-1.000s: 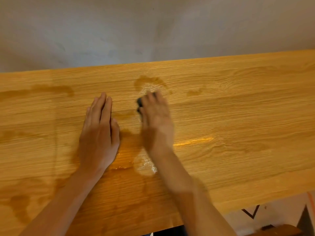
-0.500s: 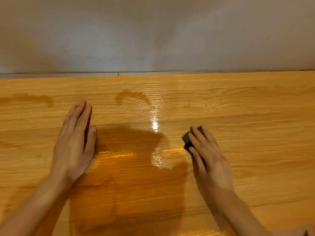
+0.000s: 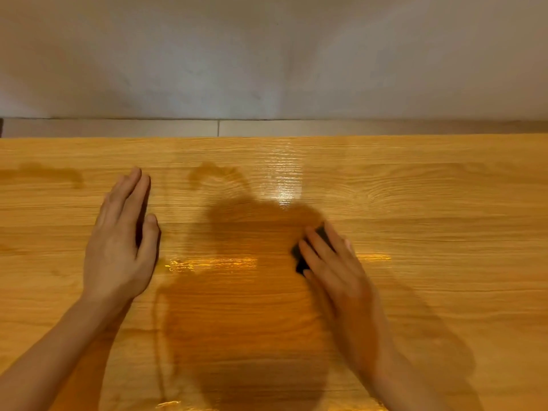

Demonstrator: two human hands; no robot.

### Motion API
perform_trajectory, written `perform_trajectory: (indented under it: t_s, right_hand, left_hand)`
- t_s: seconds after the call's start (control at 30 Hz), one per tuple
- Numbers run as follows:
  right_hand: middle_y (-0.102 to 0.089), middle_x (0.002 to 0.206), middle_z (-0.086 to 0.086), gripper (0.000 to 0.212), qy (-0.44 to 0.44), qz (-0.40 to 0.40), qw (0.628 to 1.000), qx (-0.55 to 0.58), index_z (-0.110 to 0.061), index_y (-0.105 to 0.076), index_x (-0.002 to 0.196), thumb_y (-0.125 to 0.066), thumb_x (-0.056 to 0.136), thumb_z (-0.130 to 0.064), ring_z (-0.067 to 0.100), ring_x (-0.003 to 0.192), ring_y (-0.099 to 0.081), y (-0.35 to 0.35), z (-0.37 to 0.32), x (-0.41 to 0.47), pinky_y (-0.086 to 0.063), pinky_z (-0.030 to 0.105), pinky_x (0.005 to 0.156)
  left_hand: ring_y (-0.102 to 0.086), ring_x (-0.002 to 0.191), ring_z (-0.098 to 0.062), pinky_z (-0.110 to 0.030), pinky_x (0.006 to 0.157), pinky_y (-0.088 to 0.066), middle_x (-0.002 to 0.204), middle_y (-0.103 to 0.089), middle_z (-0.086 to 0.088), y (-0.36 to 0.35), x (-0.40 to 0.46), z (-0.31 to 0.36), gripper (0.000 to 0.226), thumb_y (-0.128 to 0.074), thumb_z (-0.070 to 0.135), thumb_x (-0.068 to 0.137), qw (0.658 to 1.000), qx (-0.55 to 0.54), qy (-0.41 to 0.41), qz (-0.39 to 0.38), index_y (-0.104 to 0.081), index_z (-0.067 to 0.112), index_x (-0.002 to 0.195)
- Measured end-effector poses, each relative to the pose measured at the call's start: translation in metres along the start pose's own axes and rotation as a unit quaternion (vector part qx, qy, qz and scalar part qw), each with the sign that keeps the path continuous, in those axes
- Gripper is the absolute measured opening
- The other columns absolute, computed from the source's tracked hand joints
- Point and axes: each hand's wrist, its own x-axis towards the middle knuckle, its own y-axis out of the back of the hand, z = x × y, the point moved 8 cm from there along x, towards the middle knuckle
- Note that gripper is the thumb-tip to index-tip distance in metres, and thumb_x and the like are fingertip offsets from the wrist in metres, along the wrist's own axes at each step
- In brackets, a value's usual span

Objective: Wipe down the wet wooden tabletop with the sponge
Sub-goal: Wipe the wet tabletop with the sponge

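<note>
Taking the big dark wet patch (image 3: 243, 298) in the middle of the desk (image 3: 444, 203) as my mark, my left hand (image 3: 120, 244) lies just to its left, fingers straight and flat on the wood, holding nothing, bracing me. A thin damp streak (image 3: 50, 173) sits well off beyond that hand, and a small curved smear (image 3: 207, 172) lies above the patch toward the far edge. At the patch's right rim my right hand (image 3: 332, 262) presses the dark sponge (image 3: 302, 256) down; my grip there is a flat one, fingers laid over the top, with only the sponge's left edge showing past them. I judge I am mid-wipe, with much water left. The next pass calls for steady downward pressure and a sweep leftward across the patch, then out to the streak and smear.
</note>
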Motion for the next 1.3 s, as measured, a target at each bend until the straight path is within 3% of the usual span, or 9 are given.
perform_trajectory:
  t_s: [0.13, 0.27, 0.43, 0.53, 0.6, 0.73, 1.0, 1.2, 1.3]
  right_hand:
    - [-0.055, 0.138, 0.002, 0.036, -0.02, 0.063, 0.997, 0.03, -0.015, -0.061, 0.128, -0.039, 0.1, -0.015, 0.021, 0.136, -0.041, 0.012, 0.016, 0.063, -0.035, 0.043, 0.113]
    - [-0.048, 0.145, 0.007, 0.036, -0.085, 0.068, 0.994, -0.015, -0.007, -0.054, 0.134, -0.044, 0.101, -0.016, 0.027, 0.143, -0.031, 0.01, 0.033, 0.15, -0.017, 0.041, 0.121]
    - [-0.044, 0.144, 0.009, 0.039, -0.011, 0.033, 0.999, 0.034, 0.001, -0.055, 0.131, -0.057, 0.092, -0.001, 0.011, 0.144, -0.027, -0.004, -0.006, 0.061, -0.022, 0.027, 0.119]
    - [-0.046, 0.145, 0.008, 0.042, 0.034, -0.003, 0.999, 0.009, -0.005, -0.055, 0.133, -0.06, 0.092, -0.004, 0.019, 0.143, -0.03, -0.009, -0.018, 0.035, -0.023, 0.037, 0.12]
    - [-0.045, 0.146, 0.01, 0.046, 0.023, -0.013, 0.999, 0.022, -0.004, -0.052, 0.135, -0.06, 0.09, 0.003, 0.011, 0.144, -0.025, -0.014, -0.012, 0.074, -0.02, 0.031, 0.12]
    - [-0.046, 0.147, 0.002, 0.037, -0.051, 0.05, 0.997, -0.025, -0.012, -0.053, 0.137, -0.043, 0.102, -0.021, 0.018, 0.145, -0.027, -0.01, 0.0, 0.162, -0.018, 0.036, 0.121]
    - [-0.028, 0.155, -0.015, 0.044, -0.005, 0.022, 0.998, 0.056, -0.026, -0.04, 0.144, -0.046, 0.1, -0.022, 0.013, 0.148, -0.019, -0.042, -0.047, 0.039, -0.02, 0.04, 0.121]
    - [-0.047, 0.147, 0.004, 0.036, -0.106, 0.077, 0.991, -0.018, -0.01, -0.052, 0.137, -0.044, 0.103, -0.02, 0.022, 0.144, -0.028, -0.022, -0.027, 0.169, -0.012, 0.024, 0.118]
    - [-0.043, 0.15, 0.003, 0.037, -0.108, 0.074, 0.991, -0.008, -0.012, -0.051, 0.139, -0.042, 0.103, -0.021, 0.02, 0.146, -0.023, -0.032, -0.039, 0.149, -0.017, 0.038, 0.122]
  left_hand:
    - [-0.018, 0.155, -0.014, -0.048, 0.124, -0.022, 0.165, -0.028, 0.0, 0.0, 0.001, -0.001, 0.055, -0.033, 0.028, 0.104, 1.0, 0.002, 0.005, -0.001, -0.033, 0.012, 0.157]
    - [-0.018, 0.154, -0.012, -0.045, 0.124, -0.022, 0.165, -0.028, 0.002, 0.001, 0.0, -0.001, 0.054, -0.035, 0.026, 0.104, 1.0, 0.003, 0.01, 0.003, -0.034, 0.013, 0.157]
    - [-0.02, 0.154, -0.016, -0.047, 0.124, -0.023, 0.164, -0.03, -0.002, 0.0, 0.0, -0.003, 0.054, -0.038, 0.024, 0.103, 1.0, -0.003, 0.007, 0.0, -0.035, 0.011, 0.156]
    - [-0.021, 0.154, -0.017, -0.047, 0.124, -0.023, 0.164, -0.03, -0.001, 0.001, 0.002, -0.004, 0.055, -0.038, 0.024, 0.103, 1.0, -0.005, 0.01, 0.001, -0.035, 0.012, 0.156]
    - [-0.02, 0.154, -0.015, -0.042, 0.125, -0.02, 0.164, -0.029, 0.0, 0.0, 0.002, -0.005, 0.055, -0.038, 0.025, 0.103, 1.0, 0.004, 0.013, 0.001, -0.035, 0.013, 0.156]
    - [-0.021, 0.154, -0.019, -0.038, 0.126, -0.019, 0.164, -0.029, -0.005, -0.001, 0.002, -0.006, 0.054, -0.038, 0.024, 0.104, 1.0, 0.005, -0.008, 0.0, -0.034, 0.009, 0.156]
    - [-0.021, 0.154, -0.023, -0.044, 0.126, -0.02, 0.164, -0.029, -0.007, 0.0, 0.004, -0.007, 0.054, -0.04, 0.022, 0.103, 1.0, -0.008, -0.014, 0.004, -0.036, 0.007, 0.155]
    - [-0.021, 0.153, -0.025, -0.031, 0.126, -0.011, 0.164, -0.027, -0.009, -0.005, 0.004, -0.007, 0.056, -0.034, 0.026, 0.104, 0.998, 0.051, -0.023, -0.003, -0.032, 0.005, 0.155]
    - [-0.02, 0.153, -0.025, -0.033, 0.126, -0.012, 0.165, -0.025, -0.008, -0.007, 0.003, -0.008, 0.056, -0.034, 0.026, 0.104, 0.999, 0.047, -0.026, -0.005, -0.03, 0.006, 0.156]
